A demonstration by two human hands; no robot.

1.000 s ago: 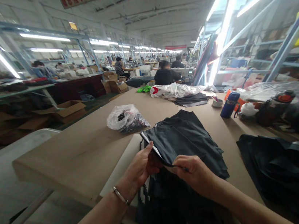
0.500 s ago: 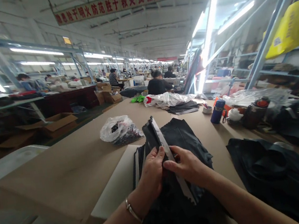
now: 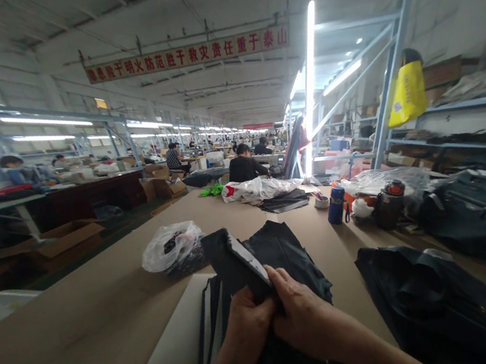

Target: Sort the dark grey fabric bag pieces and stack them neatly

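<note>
Black fabric panel (image 3: 223, 262), pale strip (image 3: 248, 259) on its edge, held above brown tabletop (image 3: 87, 328) | left hand (image 3: 248, 324) closed on near end, right hand (image 3: 302, 311) pinching the edge | clear plastic bag (image 3: 173, 248) bulging with dark bits | small pot (image 3: 321, 203) holding slim sticks | tabletop spreading wide leftward to its edge

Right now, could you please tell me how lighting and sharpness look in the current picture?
Head view, upper right: the long tube light glares white; head view, centre: the held dark cloth loses detail in shade, while its white edge stands out; head view, top: the banner has legible lettering, softer at its left end.
</note>
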